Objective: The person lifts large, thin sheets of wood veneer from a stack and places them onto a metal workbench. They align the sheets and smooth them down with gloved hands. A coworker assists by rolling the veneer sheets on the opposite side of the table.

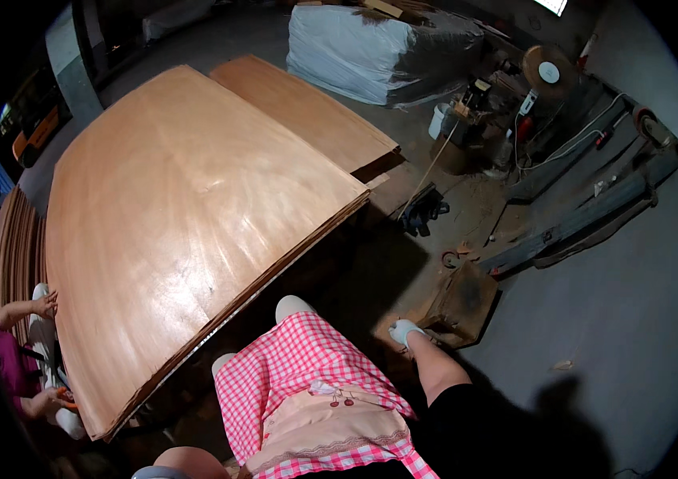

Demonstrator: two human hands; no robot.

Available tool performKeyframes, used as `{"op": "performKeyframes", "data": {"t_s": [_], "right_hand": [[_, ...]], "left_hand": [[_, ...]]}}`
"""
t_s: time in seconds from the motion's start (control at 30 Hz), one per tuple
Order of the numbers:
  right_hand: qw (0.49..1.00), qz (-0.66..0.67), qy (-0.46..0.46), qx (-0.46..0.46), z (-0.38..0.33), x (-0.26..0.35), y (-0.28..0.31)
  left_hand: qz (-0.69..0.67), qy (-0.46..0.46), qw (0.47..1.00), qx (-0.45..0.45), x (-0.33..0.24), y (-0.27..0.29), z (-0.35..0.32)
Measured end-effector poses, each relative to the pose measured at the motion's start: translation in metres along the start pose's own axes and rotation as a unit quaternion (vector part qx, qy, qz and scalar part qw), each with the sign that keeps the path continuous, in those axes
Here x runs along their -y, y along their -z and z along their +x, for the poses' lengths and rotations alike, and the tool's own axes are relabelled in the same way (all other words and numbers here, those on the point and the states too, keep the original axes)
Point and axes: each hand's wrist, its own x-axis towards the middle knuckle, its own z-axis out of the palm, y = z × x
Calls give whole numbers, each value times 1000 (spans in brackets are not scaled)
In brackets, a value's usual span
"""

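hidden: wearer's left hand cut off at bottom edge, only a forearm stub [183,463] shows; fingers' spread, cannot tell.
right hand: out of frame, grip unknown.
veneer stack [187,215]: large thin wood sheets, top sheet bare, filling the left half; near corner over the wearer's pink checked apron [307,383].
co-worker hands: 2 at the stack's left edge, upper one [46,303] flat on it, lower one [59,397] partly hidden.
floor [610,319]: second veneer pile [307,108], white wrapped bale [379,52].
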Motion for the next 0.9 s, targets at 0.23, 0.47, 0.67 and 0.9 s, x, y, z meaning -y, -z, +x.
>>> {"op": "performKeyframes", "data": {"t_s": [0.23,0.47,0.67,0.9], "right_hand": [[1000,0,-7,30,-4,6,-7],[999,-20,43,-14,-6,10,-5],[998,-25,52,6,-11,28,10],[997,-41,58,0,-19,36,21]], "left_hand": [[11,-19,1000,-6,-21,15,1],[5,-35,999,-31,-33,26,-2],[15,-50,998,-37,-46,35,1],[20,-70,996,-57,-62,54,1]]}}
